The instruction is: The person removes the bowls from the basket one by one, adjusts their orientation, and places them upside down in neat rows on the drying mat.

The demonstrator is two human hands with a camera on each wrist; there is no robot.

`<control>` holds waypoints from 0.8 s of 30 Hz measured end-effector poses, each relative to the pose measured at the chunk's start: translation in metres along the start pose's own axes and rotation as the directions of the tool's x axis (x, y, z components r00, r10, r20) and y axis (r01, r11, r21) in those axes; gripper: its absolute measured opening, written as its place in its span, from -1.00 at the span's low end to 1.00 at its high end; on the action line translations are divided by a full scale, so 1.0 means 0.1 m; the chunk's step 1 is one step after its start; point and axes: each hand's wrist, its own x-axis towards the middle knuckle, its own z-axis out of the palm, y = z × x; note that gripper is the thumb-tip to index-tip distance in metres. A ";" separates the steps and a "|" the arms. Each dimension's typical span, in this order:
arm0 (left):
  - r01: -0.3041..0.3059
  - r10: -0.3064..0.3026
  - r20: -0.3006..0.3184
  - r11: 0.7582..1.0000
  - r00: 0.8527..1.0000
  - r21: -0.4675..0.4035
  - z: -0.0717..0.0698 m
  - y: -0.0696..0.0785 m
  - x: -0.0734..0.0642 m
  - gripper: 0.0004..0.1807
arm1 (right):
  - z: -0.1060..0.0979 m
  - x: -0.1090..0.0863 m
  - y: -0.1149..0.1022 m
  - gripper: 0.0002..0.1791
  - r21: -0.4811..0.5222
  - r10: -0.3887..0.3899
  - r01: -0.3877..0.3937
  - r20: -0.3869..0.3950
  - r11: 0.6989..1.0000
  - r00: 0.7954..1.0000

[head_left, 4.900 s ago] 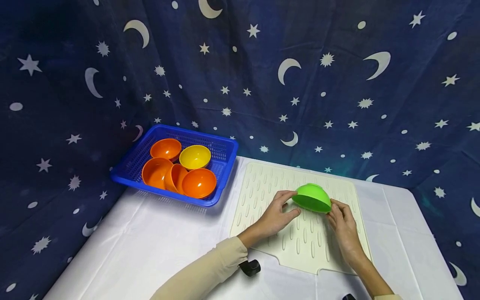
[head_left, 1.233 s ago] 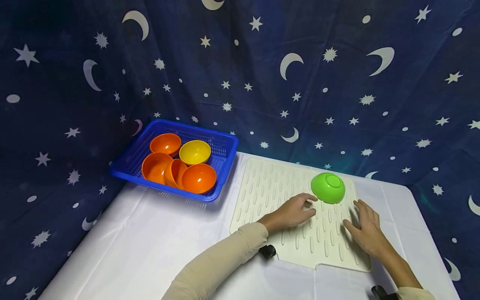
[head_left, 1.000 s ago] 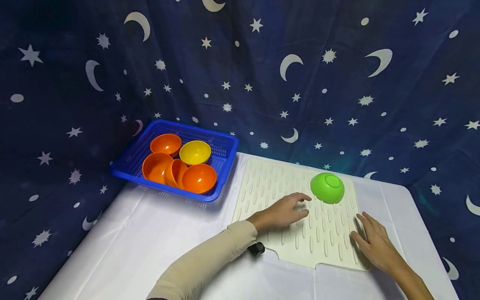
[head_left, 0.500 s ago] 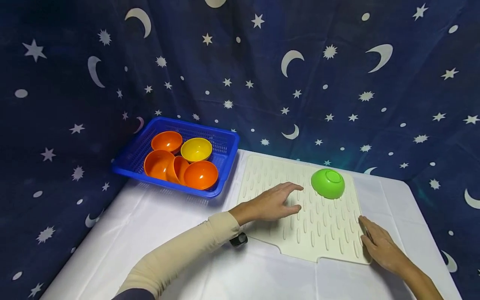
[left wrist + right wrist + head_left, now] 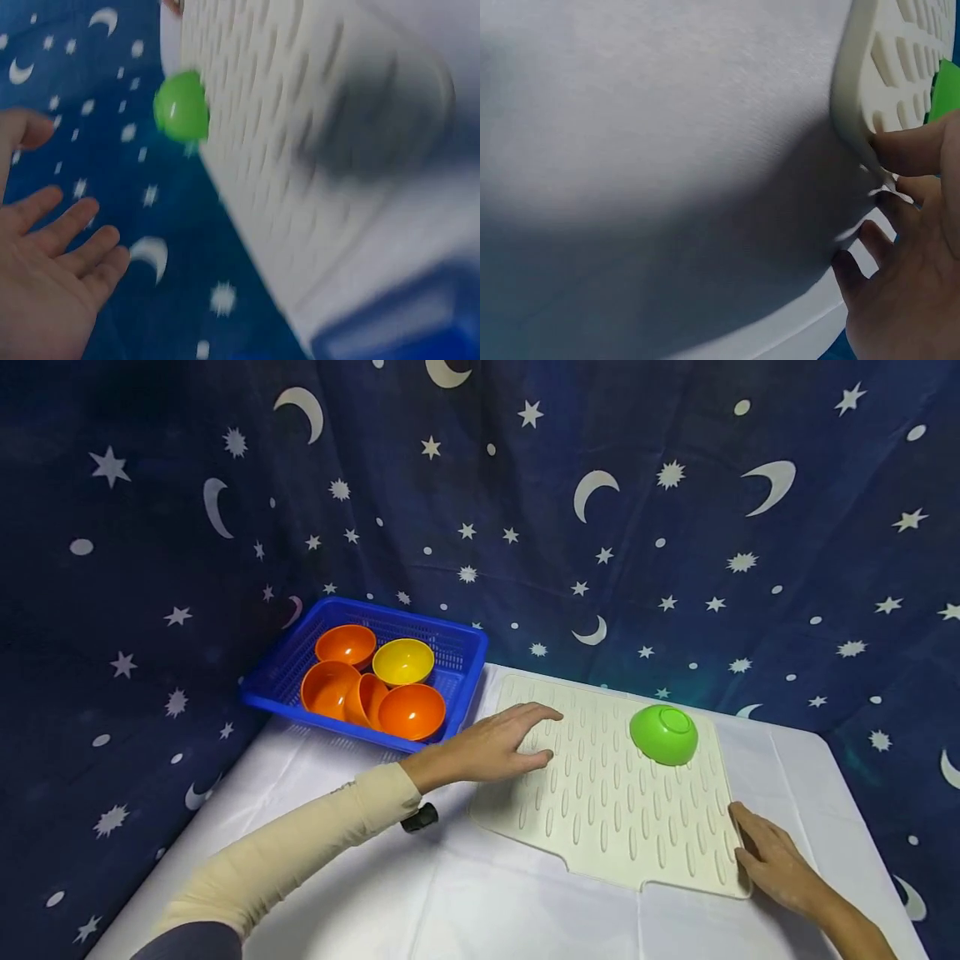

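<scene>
My left hand (image 5: 504, 745) hangs over the left part of the cream drying mat (image 5: 600, 852), its thumb and fingers spread apart with nothing between them. In the left wrist view its palm and relaxed fingers show at the left side. Loosely bent, my right hand (image 5: 776, 864) rests at the mat's right edge; the right wrist view has thumb and index fingertip right at that edge. Upside down on the mat's far right part sits a green bowl (image 5: 663, 735), apart from both hands.
At the back left stands a blue plastic basket (image 5: 471, 670) with several orange bowls (image 5: 411, 712) and one yellow bowl (image 5: 403, 662). A white cloth (image 5: 360, 893) covers the table, and a dark star-patterned curtain (image 5: 525, 485) closes off the back and left.
The green bowl, earlier tilted between both hands, now lies upside down on the mat, released. My left hand has moved left towards the basket; my right has drawn back to the mat's right edge.
</scene>
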 end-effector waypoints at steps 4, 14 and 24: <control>0.040 -0.040 -0.029 0.999 0.999 0.014 -0.25 -0.14 -0.12 -0.45 | 0.03 -0.06 0.03 -0.29 0.009 0.019 -0.019 -0.005 1.000 1.000; 0.279 -0.273 -0.106 0.959 0.956 0.044 -0.64 -0.74 -0.45 -0.63 | 0.13 -0.22 0.12 -0.25 0.082 0.116 -0.118 0.032 0.990 0.993; 0.575 -0.613 0.067 0.768 0.787 0.283 -0.70 -0.97 -0.54 0.03 | 0.05 -0.02 0.06 -0.25 0.050 0.147 -0.151 0.086 0.987 0.985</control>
